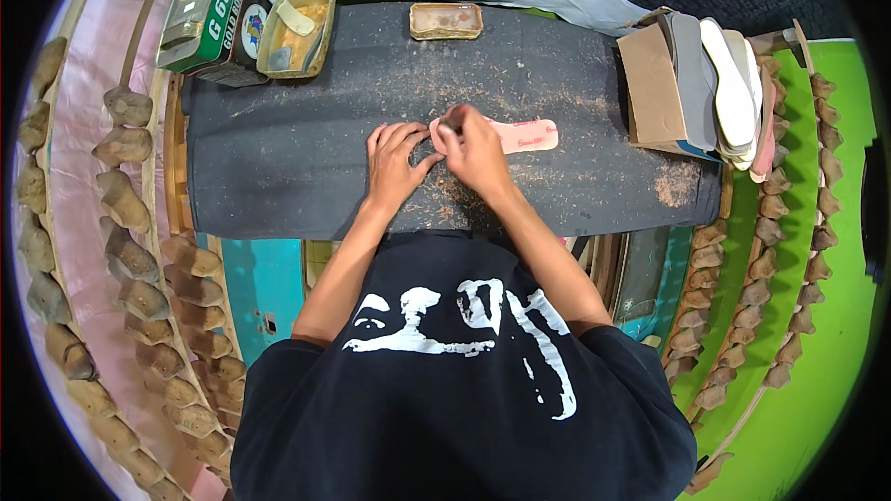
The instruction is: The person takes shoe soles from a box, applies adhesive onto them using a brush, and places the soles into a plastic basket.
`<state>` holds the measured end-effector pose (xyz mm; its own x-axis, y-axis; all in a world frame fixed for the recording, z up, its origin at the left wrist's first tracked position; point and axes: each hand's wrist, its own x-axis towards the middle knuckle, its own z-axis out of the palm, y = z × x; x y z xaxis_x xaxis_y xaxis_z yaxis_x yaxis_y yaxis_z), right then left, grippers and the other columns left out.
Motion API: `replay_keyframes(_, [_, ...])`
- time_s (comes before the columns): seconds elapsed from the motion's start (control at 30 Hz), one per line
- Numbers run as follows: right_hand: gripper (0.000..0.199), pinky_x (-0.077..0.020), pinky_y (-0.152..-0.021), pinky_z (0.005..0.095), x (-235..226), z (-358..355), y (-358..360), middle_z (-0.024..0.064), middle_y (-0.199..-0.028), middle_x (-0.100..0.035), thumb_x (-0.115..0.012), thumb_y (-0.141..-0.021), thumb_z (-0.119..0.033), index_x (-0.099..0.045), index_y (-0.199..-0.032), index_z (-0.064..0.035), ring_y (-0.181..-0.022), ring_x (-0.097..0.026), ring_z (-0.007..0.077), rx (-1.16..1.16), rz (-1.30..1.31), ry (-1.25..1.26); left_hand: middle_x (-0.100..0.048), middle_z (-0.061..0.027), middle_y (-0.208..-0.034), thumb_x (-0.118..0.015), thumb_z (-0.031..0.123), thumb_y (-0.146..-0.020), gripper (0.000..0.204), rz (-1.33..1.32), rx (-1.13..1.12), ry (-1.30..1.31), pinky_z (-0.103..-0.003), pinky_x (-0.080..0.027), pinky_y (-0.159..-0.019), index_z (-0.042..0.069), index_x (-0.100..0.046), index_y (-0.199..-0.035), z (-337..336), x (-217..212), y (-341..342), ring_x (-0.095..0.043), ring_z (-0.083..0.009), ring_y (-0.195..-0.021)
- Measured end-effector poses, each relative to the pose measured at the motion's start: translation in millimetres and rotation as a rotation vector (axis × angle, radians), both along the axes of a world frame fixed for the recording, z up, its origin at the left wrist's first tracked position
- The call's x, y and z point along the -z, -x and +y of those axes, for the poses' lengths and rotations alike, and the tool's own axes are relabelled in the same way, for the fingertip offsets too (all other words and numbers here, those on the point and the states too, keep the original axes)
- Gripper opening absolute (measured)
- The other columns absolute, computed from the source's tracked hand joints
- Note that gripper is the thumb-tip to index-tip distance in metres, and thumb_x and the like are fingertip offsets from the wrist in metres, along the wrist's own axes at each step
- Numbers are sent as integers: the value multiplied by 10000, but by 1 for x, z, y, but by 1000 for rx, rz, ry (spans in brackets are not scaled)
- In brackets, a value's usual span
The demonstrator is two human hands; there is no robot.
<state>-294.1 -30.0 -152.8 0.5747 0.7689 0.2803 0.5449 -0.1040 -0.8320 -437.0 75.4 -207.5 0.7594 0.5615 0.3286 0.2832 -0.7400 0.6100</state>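
A pink insole with red print lies flat on the dark cloth of the table, its narrower end to the right. My right hand is closed over its left part, fingers curled into a fist; whatever they grip is hidden. Just left of it, my left hand rests with fingers spread and bent. Its thumb and fingertips are by the insole's left end, but I cannot tell whether they press on it. Both hands cover part of the insole.
Shavings litter the cloth. At the back left stand a green metal can and a yellowish tray; a small tray sits at the back middle. A cardboard box of insoles stands right. Wooden shoe lasts hang along both sides.
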Motion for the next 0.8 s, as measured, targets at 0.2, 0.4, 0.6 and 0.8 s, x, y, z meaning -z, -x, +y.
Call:
replay_keyframes(0.2, [178, -538, -768, 517, 5, 8, -21, 221, -959, -647, -684, -961, -70, -608, -1100, 12, -864, -661, 453, 103, -180, 6, -735, 5, -1185, -901, 350, -805, 323, -16, -78, 68, -468, -347, -1152, 131, -740, -978, -3, -4, -10, -634, -240, -1220])
replay_keyframes(0.4, [199, -535, -829, 516, 5, 18, -6, 215, -1023, -650, -683, -951, -60, -614, -1124, 10, -944, -653, 446, -10, -16, 67, -724, 17, -1187, -889, 263, -782, 301, -17, -105, 73, -459, -350, -1136, 135, -657, -925, -3, 0, -11, -624, -232, -1228])
replay_keyframes(0.6, [211, -549, -785, 509, 1, 22, -9, 237, -947, -679, -678, -966, -56, -597, -1140, 32, -858, -681, 449, 24, 11, 46, -689, -12, -1236, -919, 303, -764, 411, -7, -119, 72, -457, -359, -1111, 120, -597, -942, -3, 1, -11, -611, -252, -1228])
replay_keyframes(0.8, [248, -558, -699, 477, 15, 30, -26, 264, -935, -707, -702, -984, -119, -589, -1125, 50, -744, -723, 404, 151, -12, 43, -651, -41, -1286, -949, 367, -737, 495, 8, -128, 65, -466, -362, -1103, 112, -589, -960, -2, 1, -11, -598, -270, -1238])
